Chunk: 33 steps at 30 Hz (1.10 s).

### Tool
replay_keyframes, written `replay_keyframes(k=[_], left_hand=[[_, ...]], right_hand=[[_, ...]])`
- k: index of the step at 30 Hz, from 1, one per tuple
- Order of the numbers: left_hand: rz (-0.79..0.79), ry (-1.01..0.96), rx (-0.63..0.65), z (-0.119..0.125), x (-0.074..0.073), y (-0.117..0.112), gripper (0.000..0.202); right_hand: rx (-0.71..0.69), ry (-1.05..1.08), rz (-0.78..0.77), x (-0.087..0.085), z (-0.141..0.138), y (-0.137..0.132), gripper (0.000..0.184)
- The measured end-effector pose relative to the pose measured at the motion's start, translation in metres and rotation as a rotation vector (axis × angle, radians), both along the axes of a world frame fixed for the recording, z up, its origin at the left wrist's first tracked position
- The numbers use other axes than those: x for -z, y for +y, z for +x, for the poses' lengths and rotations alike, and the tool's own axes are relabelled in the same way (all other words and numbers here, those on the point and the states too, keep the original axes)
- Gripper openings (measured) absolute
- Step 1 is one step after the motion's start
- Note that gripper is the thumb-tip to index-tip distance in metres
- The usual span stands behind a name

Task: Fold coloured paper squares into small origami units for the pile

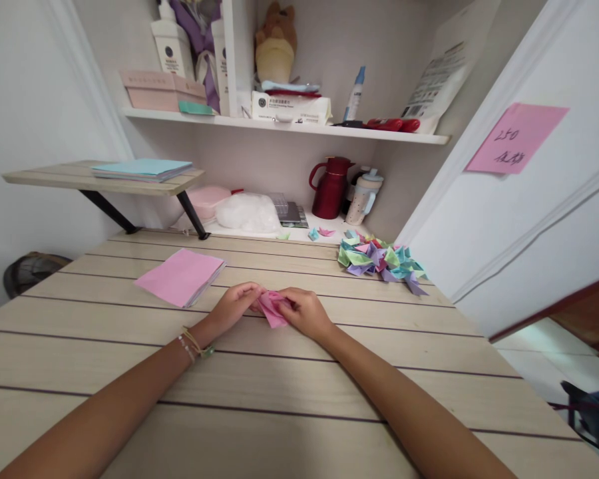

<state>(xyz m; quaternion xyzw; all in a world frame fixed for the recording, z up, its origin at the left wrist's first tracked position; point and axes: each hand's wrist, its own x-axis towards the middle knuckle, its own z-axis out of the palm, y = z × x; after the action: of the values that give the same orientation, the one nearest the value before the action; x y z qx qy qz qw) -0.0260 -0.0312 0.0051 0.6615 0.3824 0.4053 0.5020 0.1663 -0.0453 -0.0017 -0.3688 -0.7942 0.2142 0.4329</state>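
A partly folded piece of pink origami paper (273,310) is held between my two hands above the middle of the table. My left hand (238,306) pinches its left side, with the fingertips partly hidden behind the paper. On the right side, my right hand (304,311) grips it with curled thumb and fingers. To the left lies a stack of square paper (180,276) with a pink sheet on top. A heap of folded paper pieces (379,259) in green, blue, purple and pink sits at the back right.
A raised wooden shelf (60,174) bears blue paper (142,169) at the left. Behind the table stand a red jug (331,189), a speckled cup (363,198) and a white plastic bag (247,213). A pink note (518,138) hangs on the right wall.
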Motion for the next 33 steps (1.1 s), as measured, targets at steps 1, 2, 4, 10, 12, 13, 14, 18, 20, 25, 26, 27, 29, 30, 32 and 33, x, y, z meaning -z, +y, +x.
replay_keyframes(k=[1,2,4,10,12,13,14,18,20,25,26,27,29,30,32,33], left_hand=[[-0.014,-0.004,0.012,0.0,0.0,0.0,0.025],[-0.033,-0.008,0.027,-0.001,0.001,0.0,0.024],[-0.067,-0.015,0.056,-0.001,0.002,0.001,0.025],[-0.111,-0.013,0.101,0.001,0.002,0.0,0.026],[-0.129,-0.019,0.105,0.002,0.003,0.0,0.026],[-0.138,-0.023,0.102,0.003,0.004,0.0,0.026],[-0.149,-0.028,0.098,0.003,0.004,0.0,0.027],[-0.199,-0.059,0.057,0.001,0.003,0.001,0.028],[-0.218,-0.067,0.027,0.0,-0.002,0.001,0.027],[-0.213,-0.086,-0.043,-0.001,-0.009,-0.001,0.027],[-0.207,-0.094,-0.064,-0.001,-0.008,0.0,0.027],[-0.2,-0.099,-0.085,-0.001,-0.007,0.0,0.027],[-0.181,-0.108,-0.13,-0.001,-0.003,0.001,0.029],[-0.171,-0.115,-0.154,-0.001,-0.001,0.002,0.029],[-0.148,-0.143,-0.192,-0.002,0.0,0.003,0.028],[-0.14,-0.157,-0.196,-0.003,0.001,0.003,0.027]], right_hand=[[0.01,-0.018,-0.011,-0.001,0.0,-0.001,0.021],[0.029,-0.035,-0.026,-0.001,0.0,-0.002,0.021],[0.085,-0.061,-0.052,-0.002,0.0,-0.003,0.021],[0.253,-0.133,-0.033,-0.002,-0.003,-0.004,0.025],[0.29,-0.145,-0.02,-0.002,-0.004,-0.005,0.025],[0.302,-0.149,-0.015,-0.002,-0.005,-0.005,0.023],[0.302,-0.149,-0.011,-0.002,-0.005,-0.005,0.022],[0.142,-0.05,-0.024,0.001,-0.003,-0.001,0.022],[0.043,0.056,-0.064,0.003,-0.002,0.002,0.026],[-0.085,0.29,-0.219,0.008,0.002,0.008,0.023],[-0.111,0.316,-0.258,0.008,0.002,0.009,0.02],[-0.141,0.337,-0.306,0.009,0.003,0.01,0.018],[-0.205,0.359,-0.416,0.01,0.003,0.011,0.02],[-0.23,0.357,-0.463,0.01,0.003,0.011,0.023],[-0.247,0.317,-0.507,0.009,0.004,0.011,0.028],[-0.239,0.285,-0.502,0.008,0.003,0.011,0.029]])
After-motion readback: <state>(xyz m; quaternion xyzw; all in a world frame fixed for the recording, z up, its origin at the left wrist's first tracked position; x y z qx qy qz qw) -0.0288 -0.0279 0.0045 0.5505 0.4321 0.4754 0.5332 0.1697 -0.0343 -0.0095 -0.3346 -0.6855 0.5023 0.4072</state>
